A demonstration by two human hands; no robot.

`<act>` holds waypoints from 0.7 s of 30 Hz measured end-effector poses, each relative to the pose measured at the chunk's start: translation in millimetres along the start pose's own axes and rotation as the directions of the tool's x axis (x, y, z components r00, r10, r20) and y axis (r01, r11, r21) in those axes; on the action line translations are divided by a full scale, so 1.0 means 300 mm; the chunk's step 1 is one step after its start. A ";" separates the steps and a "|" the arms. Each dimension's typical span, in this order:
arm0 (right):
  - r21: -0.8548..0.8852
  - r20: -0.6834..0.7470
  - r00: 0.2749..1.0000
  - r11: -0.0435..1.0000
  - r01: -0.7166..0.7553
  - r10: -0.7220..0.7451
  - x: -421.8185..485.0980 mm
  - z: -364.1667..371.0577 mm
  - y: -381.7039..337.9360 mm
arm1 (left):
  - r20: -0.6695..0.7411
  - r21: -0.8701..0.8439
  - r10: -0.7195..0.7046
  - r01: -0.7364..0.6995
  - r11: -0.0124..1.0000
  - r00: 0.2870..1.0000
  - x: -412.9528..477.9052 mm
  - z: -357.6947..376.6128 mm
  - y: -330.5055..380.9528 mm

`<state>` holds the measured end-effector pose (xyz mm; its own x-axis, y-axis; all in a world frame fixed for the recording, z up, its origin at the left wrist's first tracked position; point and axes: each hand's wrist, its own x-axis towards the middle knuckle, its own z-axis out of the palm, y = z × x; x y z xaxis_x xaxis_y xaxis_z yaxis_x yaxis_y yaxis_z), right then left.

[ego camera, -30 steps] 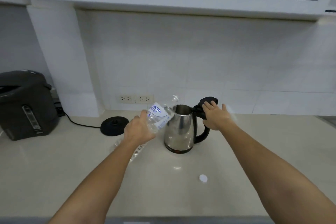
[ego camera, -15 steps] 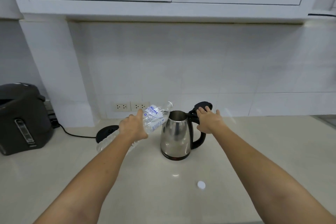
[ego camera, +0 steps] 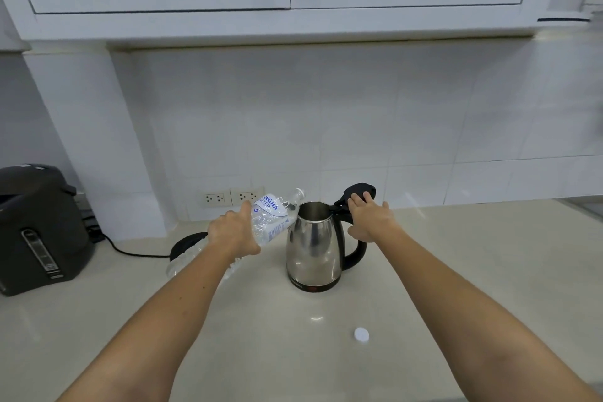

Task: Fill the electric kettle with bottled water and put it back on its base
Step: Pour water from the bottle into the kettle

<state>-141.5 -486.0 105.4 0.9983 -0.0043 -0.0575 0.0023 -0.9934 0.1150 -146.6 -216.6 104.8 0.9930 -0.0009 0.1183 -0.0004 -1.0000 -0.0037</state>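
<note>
left hand [ego camera: 233, 235] gripping bottle [ego camera: 267, 220], right hand [ego camera: 368, 217] (fingers spread) on lid [ego camera: 359, 190]

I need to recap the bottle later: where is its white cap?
In the head view, the white cap lies on the countertop, front-right of the kettle, between the forearms.

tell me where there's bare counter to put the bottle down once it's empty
Bare counter runs wide to the right of the kettle, and in front of it around the white cap. It is crowded to the left: the bottle, black base, cord and dark water boiler.
</note>
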 end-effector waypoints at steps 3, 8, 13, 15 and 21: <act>0.006 0.000 1.000 1.000 -0.001 0.001 0.002 0.001 0.002 | 0.003 0.011 -0.004 0.004 1.000 1.000 -0.001 -0.007 -0.002; 0.008 0.005 1.000 1.000 0.000 0.000 0.008 0.003 0.002 | 0.014 0.044 -0.001 0.001 0.999 1.000 -0.002 -0.013 -0.010; 0.023 -0.003 1.000 1.000 -0.006 0.006 0.008 0.012 0.002 | 0.014 0.056 0.006 -0.007 0.998 1.000 -0.001 -0.012 -0.014; 0.026 -0.007 1.000 1.000 -0.006 0.006 0.006 0.014 0.002 | 0.022 0.038 0.001 -0.002 0.999 1.000 -0.001 -0.012 -0.013; 0.030 -0.008 1.000 1.000 -0.008 0.008 0.007 0.011 0.001 | 0.034 0.027 -0.007 0.006 1.000 0.999 -0.001 -0.015 -0.009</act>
<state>-139.6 -486.8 101.9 0.9988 -0.0115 -0.0486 -0.0073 -0.9963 0.0856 -147.3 -214.1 109.3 0.9964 0.0065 0.0840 0.0091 -0.9995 -0.0298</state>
